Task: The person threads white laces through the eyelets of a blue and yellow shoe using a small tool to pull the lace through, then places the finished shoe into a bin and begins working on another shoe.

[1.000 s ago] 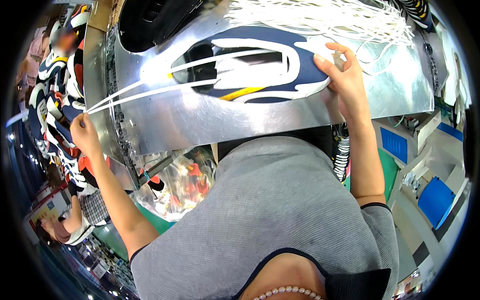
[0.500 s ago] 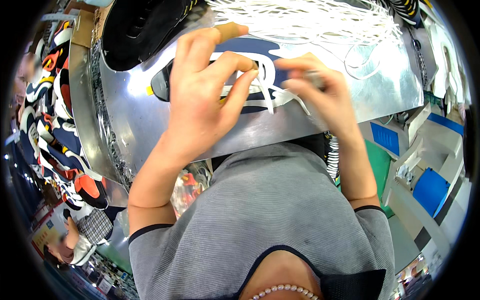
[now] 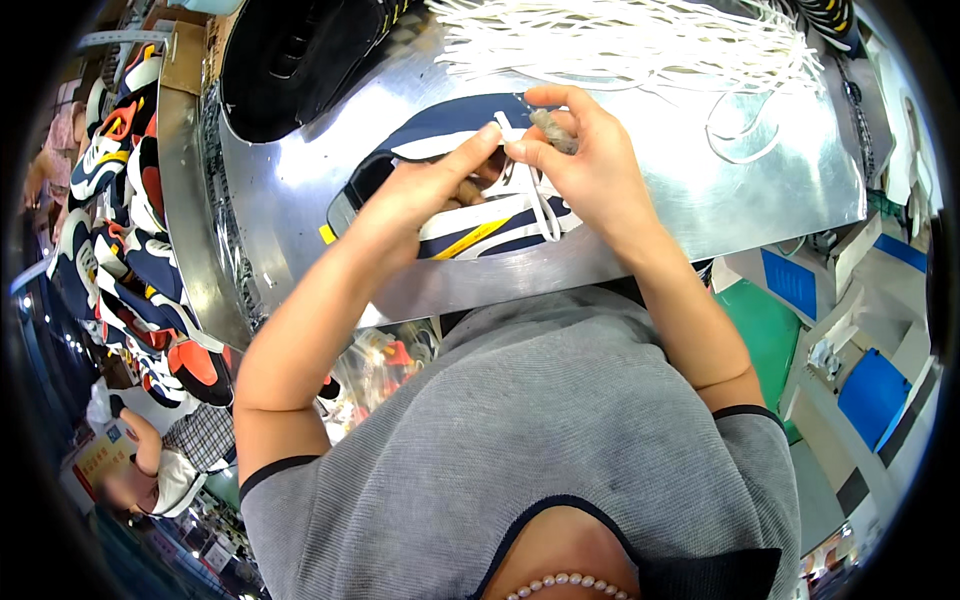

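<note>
A navy and white sneaker with a yellow stripe lies on its side on the metal table. A white shoelace is partly threaded through its eyelets, and loops of it hang over the near side. My left hand grips the shoe at the opening, fingers partly inside and thumb pressed on the eyelet edge. Closed in my right hand is a small tool with a grey-brown wrapped handle and a thin metal tip. My right thumb is beside the lace, close to my left thumb.
A heap of white laces covers the table's far side. A large black shoe-shaped item stands at the far left. Sneakers are stacked left of the metal table. A person is farther off at lower left.
The shoe has tilted and shifted nearer. My left hand has lowered from above it to grip its opening. My right hand has come left to meet my left thumb at the lace.
</note>
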Motion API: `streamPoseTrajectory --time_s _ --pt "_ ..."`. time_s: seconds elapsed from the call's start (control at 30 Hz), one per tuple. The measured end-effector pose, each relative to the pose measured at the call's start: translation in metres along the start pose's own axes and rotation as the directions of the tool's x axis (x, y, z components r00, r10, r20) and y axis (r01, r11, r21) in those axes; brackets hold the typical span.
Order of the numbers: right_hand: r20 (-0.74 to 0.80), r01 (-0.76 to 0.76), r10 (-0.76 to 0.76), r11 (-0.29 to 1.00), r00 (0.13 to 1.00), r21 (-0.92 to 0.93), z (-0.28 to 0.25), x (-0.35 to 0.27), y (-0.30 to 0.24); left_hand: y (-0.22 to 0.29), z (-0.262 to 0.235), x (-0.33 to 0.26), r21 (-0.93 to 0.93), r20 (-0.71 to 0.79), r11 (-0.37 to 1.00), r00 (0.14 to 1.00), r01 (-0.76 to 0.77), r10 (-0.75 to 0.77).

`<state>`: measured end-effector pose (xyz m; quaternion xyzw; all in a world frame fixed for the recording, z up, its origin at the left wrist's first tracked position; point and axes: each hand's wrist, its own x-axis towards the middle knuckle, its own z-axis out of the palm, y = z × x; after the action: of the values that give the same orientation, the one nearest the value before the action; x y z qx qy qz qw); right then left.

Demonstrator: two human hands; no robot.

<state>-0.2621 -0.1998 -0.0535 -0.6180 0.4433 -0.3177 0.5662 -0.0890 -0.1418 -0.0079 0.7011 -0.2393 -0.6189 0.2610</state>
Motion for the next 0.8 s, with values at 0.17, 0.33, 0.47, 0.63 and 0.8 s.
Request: streamPoseTrajectory --time_s 0.17,0.33,0.47,0.63,0.8 --pt "0.099 0.073 -0.059 0.986 0.993 -0.153 -0.005 -0.003 -0.001 -0.017 0.017 0.01 0.096 -0.247 0.925 0.891 -0.368 0.38" --pt "0.105 0.182 -0.166 0.969 0.981 -0.169 -0.017 -0.016 -0.008 -0.026 0.027 0.004 0.096 -0.263 0.826 0.786 -0.556 0.56" --pt "0.096 0.251 -0.234 0.937 0.967 -0.243 -0.032 -0.022 -0.011 -0.025 0.028 0.0 0.093 -0.264 0.802 0.762 -0.59 0.591" --pt "0.198 0.316 -0.259 0.881 0.945 -0.353 -0.037 -0.016 -0.017 -0.026 0.027 -0.001 0.12 -0.262 0.806 0.765 -0.579 0.589" --pt "0.278 0.4 -0.31 0.836 0.909 -0.377 -0.037 0.001 -0.014 -0.025 0.021 -0.005 0.107 -0.146 0.855 0.843 -0.507 0.518"
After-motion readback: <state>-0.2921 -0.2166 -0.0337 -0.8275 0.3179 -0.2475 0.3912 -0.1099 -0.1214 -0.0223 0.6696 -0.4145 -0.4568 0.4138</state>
